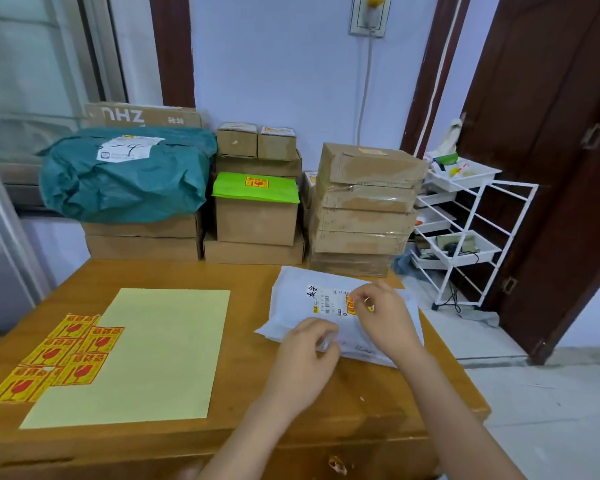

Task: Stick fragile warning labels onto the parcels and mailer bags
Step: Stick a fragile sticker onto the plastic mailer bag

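**Hands pressing a fragile label onto a white mailer**

Left hand (303, 355), fingers curled, pinches the white mailer bag's (291, 299) near edge. Just beyond, right hand (383, 317) pinches a yellow-red fragile label (350, 304) against its shipping label (326, 297). Far left lie spare fragile labels (63, 355); behind, a carton reads "ZHU" (142, 116).

Soft, even, bluish indoor light; faint shadows under the hands. Wide-angle bending bows the worktop (187, 275) edges and door frames; corners blur slightly.
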### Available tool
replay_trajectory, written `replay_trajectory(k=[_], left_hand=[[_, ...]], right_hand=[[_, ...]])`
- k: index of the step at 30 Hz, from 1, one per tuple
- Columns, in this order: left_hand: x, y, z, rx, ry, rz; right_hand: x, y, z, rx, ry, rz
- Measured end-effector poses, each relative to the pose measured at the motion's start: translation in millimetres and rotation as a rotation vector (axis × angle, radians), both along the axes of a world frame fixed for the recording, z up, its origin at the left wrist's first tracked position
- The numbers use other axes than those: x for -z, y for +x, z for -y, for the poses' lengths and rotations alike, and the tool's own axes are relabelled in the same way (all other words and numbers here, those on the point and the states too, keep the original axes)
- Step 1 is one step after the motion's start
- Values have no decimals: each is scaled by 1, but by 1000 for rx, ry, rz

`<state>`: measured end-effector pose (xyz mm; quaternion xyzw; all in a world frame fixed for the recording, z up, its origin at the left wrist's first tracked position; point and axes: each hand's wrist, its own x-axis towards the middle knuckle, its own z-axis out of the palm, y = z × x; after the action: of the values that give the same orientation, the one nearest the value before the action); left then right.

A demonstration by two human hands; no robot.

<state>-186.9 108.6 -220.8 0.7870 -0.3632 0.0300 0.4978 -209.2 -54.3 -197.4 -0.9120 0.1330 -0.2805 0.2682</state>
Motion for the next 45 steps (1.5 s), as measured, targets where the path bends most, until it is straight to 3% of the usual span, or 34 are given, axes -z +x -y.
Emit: replay_trajectory(k=[2, 4, 8, 14, 21, 33, 39, 45], left_hand=[[-6, 17, -8, -96, 37, 90], [-6, 36, -15, -140, 190, 166], [-3, 58, -10, -92, 451, 160], [24, 52, 9, -82, 358, 172], [31, 49, 39, -42, 425, 267], [25, 73, 70, 1, 557, 313], [20, 78, 52, 58, 404, 185], [1, 77, 9, -109, 277, 221]], right_hand=[[8, -6, -2, -35, -54, -7], [16, -9, -5, -103, -146, -42], [32, -5, -7, -161, -268, -165], [57, -7, 9, -87, -474, -150], [60, -13, 30, 90, -650, -74], [53, 6, 49, 126, -573, -169], [50, 4, 34, 29, -488, -157], [20, 16, 2, -58, -390, -207]])
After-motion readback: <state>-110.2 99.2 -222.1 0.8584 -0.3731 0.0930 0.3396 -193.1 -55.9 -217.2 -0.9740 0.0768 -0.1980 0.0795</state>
